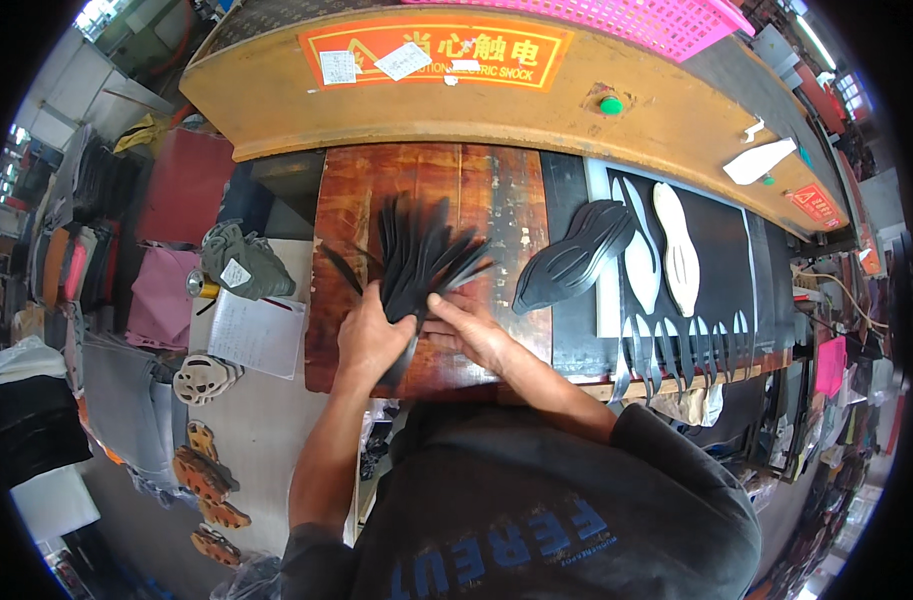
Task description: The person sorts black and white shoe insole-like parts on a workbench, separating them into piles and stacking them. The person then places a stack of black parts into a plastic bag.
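A fanned bundle of thin black strips (413, 248) is held upright over the reddish-brown wooden board (511, 200). My left hand (368, 340) is wrapped round the bundle's lower left side. On the other side my right hand (466, 328) pinches its lower end, thumb on top. The strips spread apart at their upper ends and are slightly blurred; their lower part is mostly hidden by my hands. To the right of the board lies a stack of black sole-shaped pieces (574, 255).
White shaped pieces (678, 255) lie on a black mat. A row of curved dark strips (694, 350) hangs along its front edge. The machine's yellow beam (276, 130) with a green button (610, 105) spans the back. Papers (251, 335) and orange-brown cutouts (201, 475) are on the left.
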Demonstrator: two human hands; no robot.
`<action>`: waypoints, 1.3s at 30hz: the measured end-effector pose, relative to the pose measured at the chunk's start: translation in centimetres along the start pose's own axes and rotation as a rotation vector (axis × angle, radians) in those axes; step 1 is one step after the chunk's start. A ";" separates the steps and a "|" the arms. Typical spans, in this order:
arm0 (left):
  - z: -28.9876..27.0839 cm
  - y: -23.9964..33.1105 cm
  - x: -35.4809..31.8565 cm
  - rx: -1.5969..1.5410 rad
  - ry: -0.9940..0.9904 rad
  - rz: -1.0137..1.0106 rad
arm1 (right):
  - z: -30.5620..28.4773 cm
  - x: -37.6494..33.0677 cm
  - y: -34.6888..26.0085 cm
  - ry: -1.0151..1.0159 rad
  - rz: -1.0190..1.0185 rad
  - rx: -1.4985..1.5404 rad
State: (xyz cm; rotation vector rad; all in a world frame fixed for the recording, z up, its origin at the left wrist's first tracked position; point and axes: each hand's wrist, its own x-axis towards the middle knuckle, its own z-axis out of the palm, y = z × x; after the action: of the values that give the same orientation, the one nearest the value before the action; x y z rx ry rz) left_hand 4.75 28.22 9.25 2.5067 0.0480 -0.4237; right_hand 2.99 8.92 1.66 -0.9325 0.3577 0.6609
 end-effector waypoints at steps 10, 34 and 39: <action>4.8 -4.0 0.3 -0.701 -0.078 0.108 | -0.7 -0.1 -1.8 0.148 -0.170 -0.431; 7.4 -4.5 -0.4 -0.443 -0.008 0.018 | -2.3 3.6 -4.0 0.110 -0.257 -0.800; 5.8 -2.4 -0.4 -0.600 -0.022 -0.001 | -1.3 3.0 -5.0 0.176 -0.290 -0.778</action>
State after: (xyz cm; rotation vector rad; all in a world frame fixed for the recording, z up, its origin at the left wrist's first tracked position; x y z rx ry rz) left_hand 2.34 26.99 3.53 1.9116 0.1452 -0.3708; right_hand 8.57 6.79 2.40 -1.7546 0.1028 0.4450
